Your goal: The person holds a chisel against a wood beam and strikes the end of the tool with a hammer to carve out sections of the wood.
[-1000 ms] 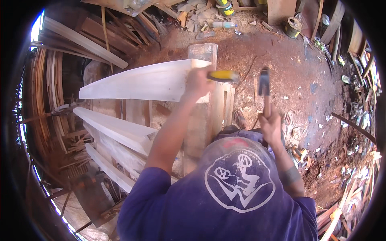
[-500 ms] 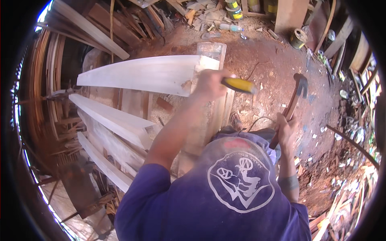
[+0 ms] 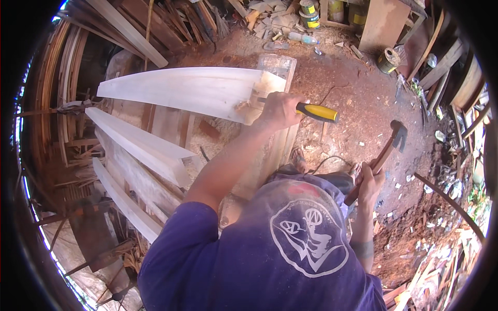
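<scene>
My left hand [image 3: 282,110] is closed around a chisel with a yellow and black handle [image 3: 320,112]. The handle sticks out to the right, and a short length of dark blade shows on the left, over the roughened right end of a long pale board [image 3: 179,90]. I cannot tell whether the blade's tip touches the wood. On the right, my right hand [image 3: 369,182] grips the wooden handle of a claw hammer [image 3: 385,155]. Its dark metal head is up and away from me, well apart from the chisel and the board.
More pale boards [image 3: 137,140] lie nearer on the left, across a worn wooden bench [image 3: 282,147]. Upright planks [image 3: 67,67] lean at the far left. Cans [image 3: 388,60], a plastic bottle [image 3: 303,38] and scraps lie on the earth floor. A dark rod [image 3: 451,207] crosses the right side.
The hammer and my right hand have come lower in the picture, the head also a little to the right. My left hand with the chisel has shifted slightly right; more blade shows. The view has tilted a little.
</scene>
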`<state>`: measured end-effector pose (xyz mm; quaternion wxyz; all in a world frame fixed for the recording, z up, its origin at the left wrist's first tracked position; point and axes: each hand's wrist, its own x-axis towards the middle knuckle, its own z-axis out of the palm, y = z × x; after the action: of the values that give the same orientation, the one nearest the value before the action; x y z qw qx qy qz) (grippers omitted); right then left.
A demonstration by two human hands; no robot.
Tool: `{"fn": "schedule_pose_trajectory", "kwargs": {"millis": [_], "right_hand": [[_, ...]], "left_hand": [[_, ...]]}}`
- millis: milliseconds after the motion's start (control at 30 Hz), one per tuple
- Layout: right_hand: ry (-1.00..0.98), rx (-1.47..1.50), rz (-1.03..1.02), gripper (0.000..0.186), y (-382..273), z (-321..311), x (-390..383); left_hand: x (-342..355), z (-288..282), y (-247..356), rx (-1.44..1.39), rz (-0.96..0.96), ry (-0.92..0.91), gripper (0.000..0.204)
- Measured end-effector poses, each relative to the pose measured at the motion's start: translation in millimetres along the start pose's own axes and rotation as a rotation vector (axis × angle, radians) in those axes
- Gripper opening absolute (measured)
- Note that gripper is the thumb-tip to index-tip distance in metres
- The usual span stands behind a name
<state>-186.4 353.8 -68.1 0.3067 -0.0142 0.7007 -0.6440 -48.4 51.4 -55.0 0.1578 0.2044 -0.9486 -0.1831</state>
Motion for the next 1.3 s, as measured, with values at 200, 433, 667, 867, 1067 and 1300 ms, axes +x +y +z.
{"fn": "schedule_pose_trajectory", "kwargs": {"millis": [200,433,667,867,1067,1300], "right_hand": [[0.273,-0.040,-0.384,0.011,-42.7,-30.1,1.4],[0.132,0.367,-0.750,0.004,-43.9,18.2,-18.7],[-0.097,-0.243,-0.620,0.007,-16.2,26.1,-8.6],[-0.032,0.389,-0.811,0.010,-34.4,37.0,-14.9],[-0.250,-0.605,-0.247,0.014,-1.2,52.2,-15.5],[-0.064,-0.448,-0.172,0.007,-0.3,8.0,5.4]], "left_hand": [[4.4,-8.7,5.1,-0.068,-0.080,0.076,0.024],[1.6,-5.9,-0.3,-0.068,-0.021,0.100,0.026],[-0.2,-2.6,-9.7,-0.036,-0.070,0.097,0.028],[-1.5,0.2,-8.4,-0.048,-0.067,0.079,0.025],[-3.3,-7.6,-6.0,0.062,-0.112,-0.031,0.024],[-7.9,-17.3,-16.9,-0.100,0.069,0.178,0.013]]}}
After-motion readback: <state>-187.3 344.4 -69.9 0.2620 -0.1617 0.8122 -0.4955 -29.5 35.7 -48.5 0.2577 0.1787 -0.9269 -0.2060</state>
